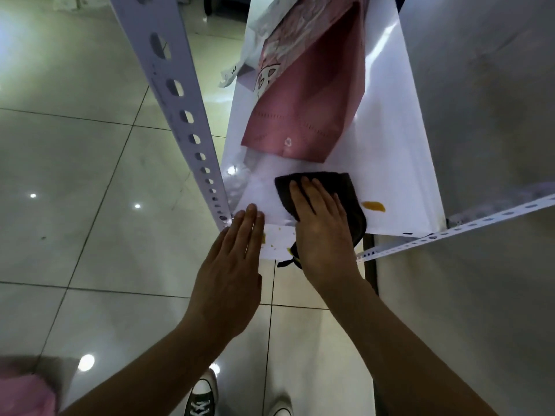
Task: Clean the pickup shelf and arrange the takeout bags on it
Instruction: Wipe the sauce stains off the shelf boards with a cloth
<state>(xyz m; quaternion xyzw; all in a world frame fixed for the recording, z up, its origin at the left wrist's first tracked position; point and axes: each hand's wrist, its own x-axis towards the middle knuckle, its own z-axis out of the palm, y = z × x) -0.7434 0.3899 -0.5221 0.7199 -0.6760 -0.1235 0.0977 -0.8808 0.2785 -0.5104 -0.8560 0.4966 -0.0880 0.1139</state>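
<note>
On the near end of the white pickup shelf point(399, 151), your right hand point(322, 226) lies flat on a dark cloth point(345, 190), fingers together and stretched forward, palm pressing the cloth to the surface rather than gripping it; a corner of the cloth hangs past the shelf's front edge; just right of the cloth, apart from it, sits 1 orange smear point(374, 206); smaller orange specks point(264, 238) dot the front lip between your 2 hands; your left hand point(232, 265) is flat and empty, fingers straight and close together, fingertips resting on the shelf's front left corner beside the perforated metal upright point(180, 94); farther back on the shelf, a pink takeout bag point(303, 115) lies on its side, its base toward you, near the cloth but not touching it; behind it some white crumpled wrapping point(237, 70) overhangs the left edge; below, glossy floor tiles point(75, 175) and your 2 sneakers point(201, 397) show.
</note>
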